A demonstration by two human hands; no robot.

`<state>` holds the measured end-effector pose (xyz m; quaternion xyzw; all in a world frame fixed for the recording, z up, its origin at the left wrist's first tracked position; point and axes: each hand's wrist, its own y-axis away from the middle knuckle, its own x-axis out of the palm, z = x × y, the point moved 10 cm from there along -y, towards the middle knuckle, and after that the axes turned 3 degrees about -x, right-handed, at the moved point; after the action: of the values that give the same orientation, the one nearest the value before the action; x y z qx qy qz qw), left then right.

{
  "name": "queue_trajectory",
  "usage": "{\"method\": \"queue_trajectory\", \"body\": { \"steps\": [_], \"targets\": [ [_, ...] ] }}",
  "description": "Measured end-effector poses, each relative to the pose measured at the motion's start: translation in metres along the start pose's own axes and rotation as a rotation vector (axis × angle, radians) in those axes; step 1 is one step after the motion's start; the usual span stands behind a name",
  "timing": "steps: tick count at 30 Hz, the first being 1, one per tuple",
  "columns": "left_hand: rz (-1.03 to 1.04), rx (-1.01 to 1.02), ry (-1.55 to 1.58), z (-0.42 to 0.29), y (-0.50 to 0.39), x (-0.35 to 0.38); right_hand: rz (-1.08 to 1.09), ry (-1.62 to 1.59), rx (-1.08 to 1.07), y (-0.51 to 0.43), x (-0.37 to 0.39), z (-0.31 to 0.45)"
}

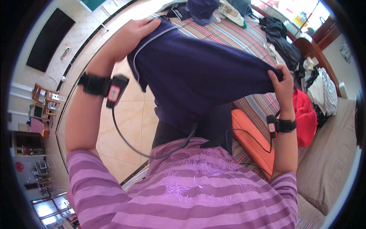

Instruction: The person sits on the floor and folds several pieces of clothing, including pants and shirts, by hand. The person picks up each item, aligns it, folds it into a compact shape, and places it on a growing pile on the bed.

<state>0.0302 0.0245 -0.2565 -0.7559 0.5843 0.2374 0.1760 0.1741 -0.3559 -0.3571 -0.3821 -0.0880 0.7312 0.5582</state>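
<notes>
A dark navy cloth garment [197, 65] with thin pale piping near its left end is stretched out in front of me, above my lap. My left hand [134, 34] grips its upper left end, the thumb lying along the edge. At the far right, my right hand [282, 81] pinches a gathered corner between thumb and fingers. The cloth hangs down in the middle and covers part of my dark trousers. Which part of the garment each hand holds, I cannot tell. Both wrists wear black straps with small cabled devices.
A striped bed cover [217, 31] spreads beyond the garment, with a dark blue clothing pile [203, 10] on it. To the right lie black clothes [281, 43], a red cloth [304, 120] and a beige cushion [328, 160]. An orange padded item [251, 140] rests beside my right leg.
</notes>
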Motion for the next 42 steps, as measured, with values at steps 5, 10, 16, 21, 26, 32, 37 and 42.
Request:
{"method": "queue_trajectory", "body": {
  "steps": [5, 10, 16, 21, 26, 32, 37, 42],
  "targets": [
    [0.255, 0.268, -0.442, -0.067, -0.008, -0.006, 0.014, 0.095, -0.100, -0.046, -0.032, 0.022],
    [0.324, 0.108, -0.723, -0.062, -0.016, -0.027, -0.181, 0.230, -0.244, -0.092, -0.071, 0.043],
    [0.100, 0.174, -0.438, -0.123, -0.018, -0.084, -0.170, 0.271, -0.249, -0.167, -0.090, 0.055],
    [0.189, 0.327, 0.200, -0.214, -0.005, -0.111, -0.156, 0.135, -0.167, -0.217, -0.084, 0.046],
    [0.149, 0.422, 0.413, -0.256, -0.007, -0.130, -0.136, -0.020, -0.131, -0.220, -0.047, 0.041],
    [0.068, 0.368, 0.571, -0.256, -0.029, -0.144, -0.127, 0.017, -0.250, -0.185, 0.001, 0.057],
    [0.100, 0.327, 0.570, -0.251, -0.032, -0.140, -0.075, -0.002, -0.289, -0.151, 0.038, 0.073],
    [-0.019, 0.320, 0.514, -0.237, -0.030, -0.139, -0.026, 0.105, -0.284, -0.096, 0.063, 0.075]
  ]
}}
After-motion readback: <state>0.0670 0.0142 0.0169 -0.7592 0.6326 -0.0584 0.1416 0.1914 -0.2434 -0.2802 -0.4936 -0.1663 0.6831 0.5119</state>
